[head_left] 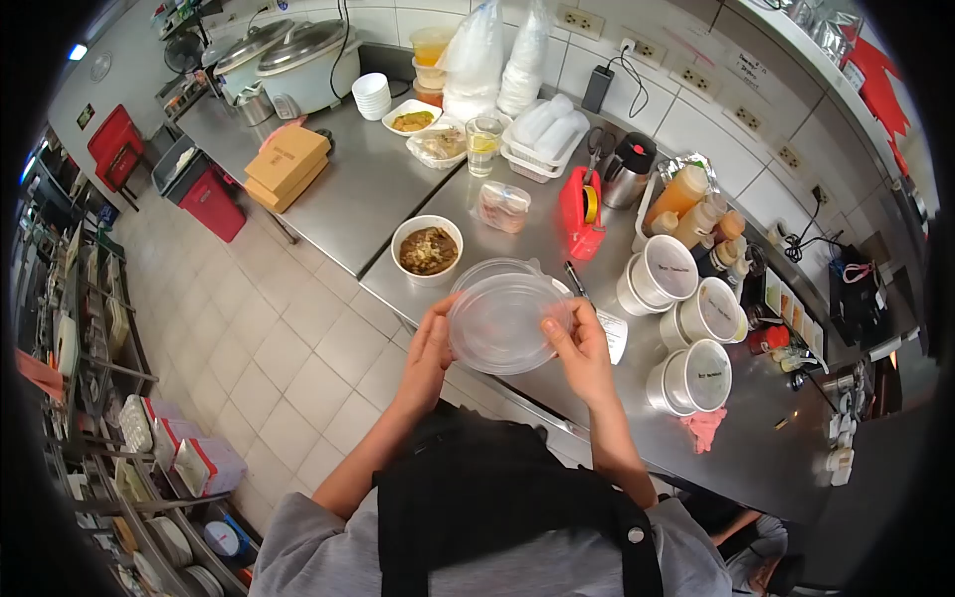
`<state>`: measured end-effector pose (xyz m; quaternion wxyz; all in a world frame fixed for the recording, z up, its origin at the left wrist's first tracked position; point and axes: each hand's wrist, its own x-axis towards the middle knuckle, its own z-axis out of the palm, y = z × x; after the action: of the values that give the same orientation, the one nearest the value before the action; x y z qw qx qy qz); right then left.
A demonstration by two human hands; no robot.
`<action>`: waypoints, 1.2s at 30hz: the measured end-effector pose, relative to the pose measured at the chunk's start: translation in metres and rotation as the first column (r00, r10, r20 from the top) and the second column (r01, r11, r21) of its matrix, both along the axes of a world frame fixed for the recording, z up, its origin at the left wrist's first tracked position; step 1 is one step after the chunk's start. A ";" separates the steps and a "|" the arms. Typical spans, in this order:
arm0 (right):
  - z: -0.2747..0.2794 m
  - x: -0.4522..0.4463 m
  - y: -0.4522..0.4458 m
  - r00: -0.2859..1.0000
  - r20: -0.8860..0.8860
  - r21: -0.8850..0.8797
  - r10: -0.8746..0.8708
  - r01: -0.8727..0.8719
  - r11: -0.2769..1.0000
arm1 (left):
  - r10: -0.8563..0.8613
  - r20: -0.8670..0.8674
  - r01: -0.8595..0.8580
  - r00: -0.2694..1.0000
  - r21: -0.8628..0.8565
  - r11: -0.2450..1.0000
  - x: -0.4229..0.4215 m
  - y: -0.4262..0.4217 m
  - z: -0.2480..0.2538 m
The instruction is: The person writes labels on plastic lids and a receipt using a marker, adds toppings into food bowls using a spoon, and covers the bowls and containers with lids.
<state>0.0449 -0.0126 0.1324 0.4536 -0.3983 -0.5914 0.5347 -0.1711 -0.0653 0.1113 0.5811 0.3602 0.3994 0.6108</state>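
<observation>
Between my two hands are clear round plastic lids [502, 326], seemingly two overlapping, held in front of my apron above the counter's edge. My left hand [432, 343] grips their left rim. My right hand [581, 343] pinches the right side, thumb on top. Just beyond the lids, to the left, a white bowl [428, 276] holds brown food with pale chopped bits [429, 251]. A pen [577, 280] and a white paper label or lid [613, 336], partly covered, lie by my right hand. A clear bag with pinkish contents [502, 207] sits farther back.
Stacked white tubs [698, 376] stand on the right, near sauce bottles [681, 196]. A red tape dispenser [582, 214], a steel flask [630, 171] and a glass of water [482, 147] stand behind. Cardboard boxes [286, 167] lie at the left counter edge. Another person's arm [736, 526] shows lower right.
</observation>
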 end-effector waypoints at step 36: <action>-0.141 0.020 0.078 0.704 0.373 0.341 -0.605 0.503 0.794 | 0.033 -0.660 0.141 0.751 0.208 0.968 0.060 0.135 -0.124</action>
<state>0.0652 0.0658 -0.0091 0.4790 -0.6226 -0.5874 0.1947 -0.1109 0.0696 -0.0128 0.3719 0.6322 0.4892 0.4720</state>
